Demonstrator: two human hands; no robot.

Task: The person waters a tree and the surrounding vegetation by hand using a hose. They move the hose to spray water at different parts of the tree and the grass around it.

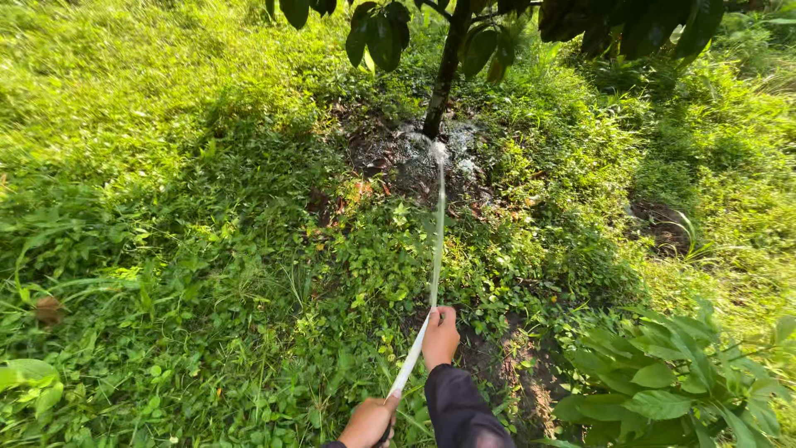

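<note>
Gripping a white hose [412, 358], flattened and smooth like a band, both hands were seen at the lower edge of the view. The left hand [367, 421] was closed around the hose low down, fingers curled together on it. The right hand [439, 336], reaching out of a dark sleeve [458, 411], was clamped on the hose's front end, fingers wrapped tightly about the nozzle end. From that end a thin, glassy jet of water [437, 241] was thrown forward in a nearly straight line.

Just beside the hands, to the right, a broad-leaved plant [676, 386] with smooth, pointed leaves was lit by the sun. Low, matted groundcover [232, 274] of small rounded leaves was spread on every side, partly in shade. A brown dry leaf [48, 309] was lying at the left.

Farther off, the jet was seen striking the wet, dark soil [398, 158] at the foot of a slim, dark tree trunk [444, 79], where white spray was thrown up. A second bare earth patch [661, 224] was visible to the right. Overhead, glossy dark tree leaves [381, 33] were hanging across the top edge.
</note>
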